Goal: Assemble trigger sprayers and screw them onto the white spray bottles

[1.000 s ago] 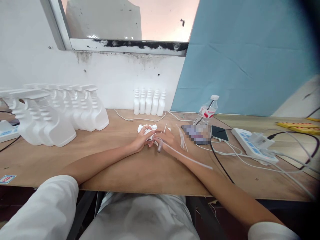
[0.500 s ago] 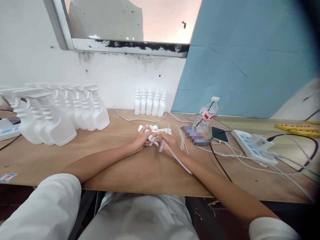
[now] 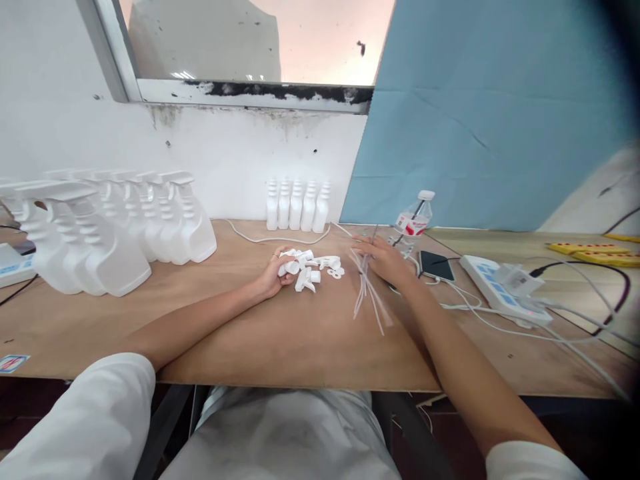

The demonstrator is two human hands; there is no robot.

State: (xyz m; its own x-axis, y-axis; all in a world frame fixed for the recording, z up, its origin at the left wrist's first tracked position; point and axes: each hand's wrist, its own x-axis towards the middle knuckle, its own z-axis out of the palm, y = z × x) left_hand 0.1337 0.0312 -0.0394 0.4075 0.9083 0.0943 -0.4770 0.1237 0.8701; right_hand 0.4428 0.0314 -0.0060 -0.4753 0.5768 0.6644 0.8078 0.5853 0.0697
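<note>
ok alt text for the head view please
The left hand holds a white part, more parts lying beside it; the right hand is at thin tubes. Beyond stand large bottles at left and five small bottles centrally; a drink bottle, phone and power strip are right.

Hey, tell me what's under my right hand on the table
Under your right hand are thin whitish tubes, their near ends fanned out over the brown table. Your fingers hide part of the tubes, and whatever lies directly beneath the palm is covered.
</note>
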